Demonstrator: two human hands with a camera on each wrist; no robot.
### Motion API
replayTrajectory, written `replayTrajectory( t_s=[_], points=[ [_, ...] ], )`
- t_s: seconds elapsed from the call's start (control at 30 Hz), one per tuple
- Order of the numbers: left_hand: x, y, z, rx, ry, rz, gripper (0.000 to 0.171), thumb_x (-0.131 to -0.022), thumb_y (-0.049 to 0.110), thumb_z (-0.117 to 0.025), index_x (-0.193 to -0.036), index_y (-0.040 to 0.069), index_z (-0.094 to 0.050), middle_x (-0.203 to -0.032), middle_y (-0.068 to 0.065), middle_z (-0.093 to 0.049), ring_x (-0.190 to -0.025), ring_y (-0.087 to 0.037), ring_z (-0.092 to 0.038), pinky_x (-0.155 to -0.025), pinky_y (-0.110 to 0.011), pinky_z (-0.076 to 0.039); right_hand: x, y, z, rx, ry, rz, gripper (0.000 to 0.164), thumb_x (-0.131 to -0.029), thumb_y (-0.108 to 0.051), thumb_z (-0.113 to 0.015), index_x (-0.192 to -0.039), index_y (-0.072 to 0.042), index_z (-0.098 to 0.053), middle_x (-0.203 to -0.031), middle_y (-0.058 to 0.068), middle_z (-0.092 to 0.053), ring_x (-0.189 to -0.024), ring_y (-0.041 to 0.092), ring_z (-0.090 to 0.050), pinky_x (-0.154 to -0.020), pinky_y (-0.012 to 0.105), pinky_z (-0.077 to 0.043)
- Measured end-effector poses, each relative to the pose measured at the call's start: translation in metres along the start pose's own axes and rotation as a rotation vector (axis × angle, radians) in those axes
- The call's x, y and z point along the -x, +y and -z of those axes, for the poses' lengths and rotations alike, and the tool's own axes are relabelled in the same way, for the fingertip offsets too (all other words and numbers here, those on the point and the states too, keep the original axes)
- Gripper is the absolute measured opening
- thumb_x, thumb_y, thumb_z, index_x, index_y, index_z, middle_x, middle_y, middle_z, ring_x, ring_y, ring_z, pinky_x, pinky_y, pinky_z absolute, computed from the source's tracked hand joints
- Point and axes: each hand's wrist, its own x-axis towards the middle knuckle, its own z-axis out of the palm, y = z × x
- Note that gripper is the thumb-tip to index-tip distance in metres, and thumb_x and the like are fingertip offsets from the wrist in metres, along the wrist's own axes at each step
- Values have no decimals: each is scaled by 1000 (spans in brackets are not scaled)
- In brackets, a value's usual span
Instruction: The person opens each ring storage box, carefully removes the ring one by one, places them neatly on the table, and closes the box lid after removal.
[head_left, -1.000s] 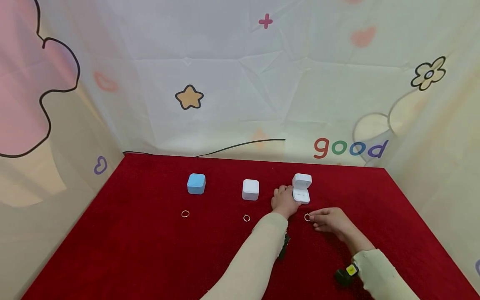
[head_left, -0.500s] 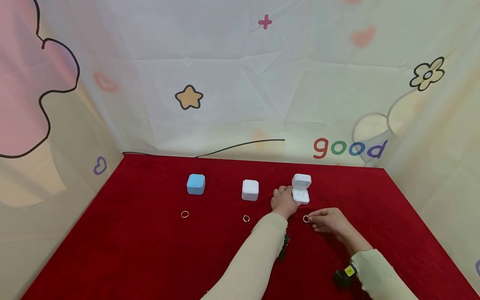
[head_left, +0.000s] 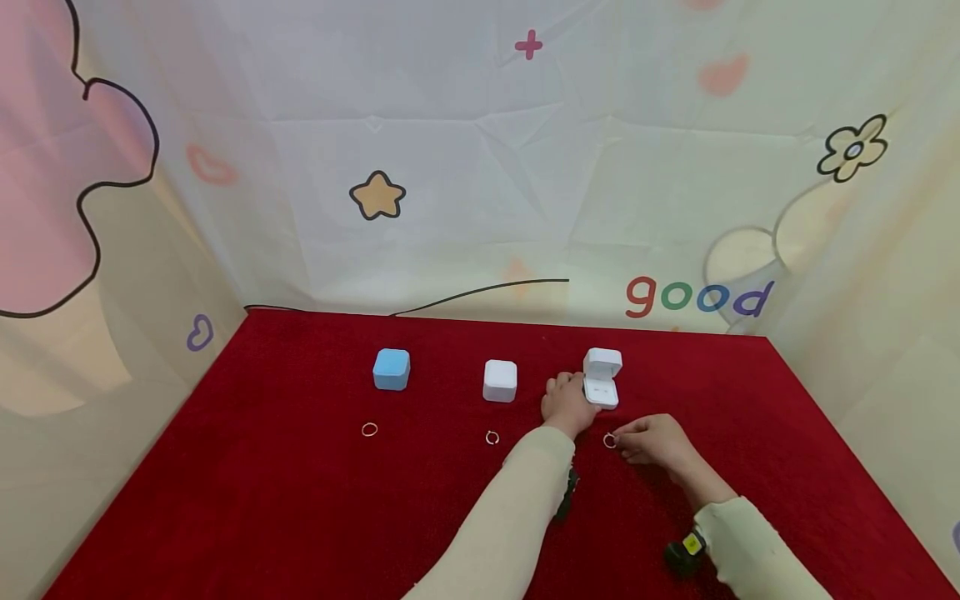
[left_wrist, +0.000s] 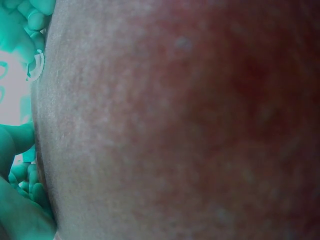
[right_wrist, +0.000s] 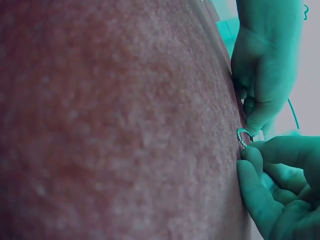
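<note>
On the right of the table stands an open white ring box, its lid raised at the back. My left hand grips it from the left side; the far fingers are partly hidden. Just in front of the box, my right hand pinches a ring between thumb and fingertips. In the right wrist view the ring shows a beaded band with a gap, held upright by the right hand, with the left hand beyond it. Red cloth fills most of both wrist views.
A closed white ring box stands left of the left hand, with an open-banded ring before it. Farther left are a closed blue ring box and another ring. A printed curtain hangs behind the red table.
My right hand has shifted slightly left and toward me with the ring in its fingertips. The left hand stays at the open box.
</note>
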Motion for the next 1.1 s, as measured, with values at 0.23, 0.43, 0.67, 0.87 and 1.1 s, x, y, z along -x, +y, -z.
replayTrajectory(
  t_s=[0.23, 0.43, 0.67, 0.87, 1.1],
  points=[
    [3, 0, 3, -4, -5, -5, 52, -92, 30, -76, -140, 16, -60, -138, -3, -59, -119, -19, -51, -99, -31, -49, 1, -5, -3, 19, 30, -4, 27, -95, -5, -63, -104, 20, -71, -81, 13, -77, -64, 6, -67, -63, 29, -62],
    [4, 1, 5, -10, -7, -4, 52, -92, 30, -76, -139, 16, -60, -138, -3, -59, -118, -18, -51, -97, -31, -49, 0, -5, -3, 28, 28, -6, 26, -93, -5, -64, -101, 18, -73, -80, 10, -77, -64, 6, -67, -63, 29, -62],
    [4, 2, 6, -16, -9, -1, 53, -92, 31, -76, -140, 17, -60, -138, -2, -58, -117, -18, -51, -97, -30, -49, -1, -4, -1, 48, 8, -7, 25, -94, -5, -64, -102, 17, -73, -81, 10, -77, -65, 8, -68, -64, 30, -63],
    [5, 2, 8, -20, -8, -4, 52, -92, 30, -76, -139, 17, -60, -138, -2, -59, -117, -17, -51, -97, -30, -49, -3, -5, -1, 39, 16, -17, 23, -93, -4, -67, -100, 17, -73, -74, 3, -74, -62, 8, -66, -63, 31, -63],
    [4, 1, 6, -24, -8, -3, 53, -91, 31, -77, -140, 17, -60, -137, -2, -59, -117, -17, -51, -97, -30, -49, -5, -6, -3, 71, 32, -32, 21, -92, -6, -69, -94, 14, -74, -68, -1, -70, -61, 8, -64, -61, 30, -62]
  ],
)
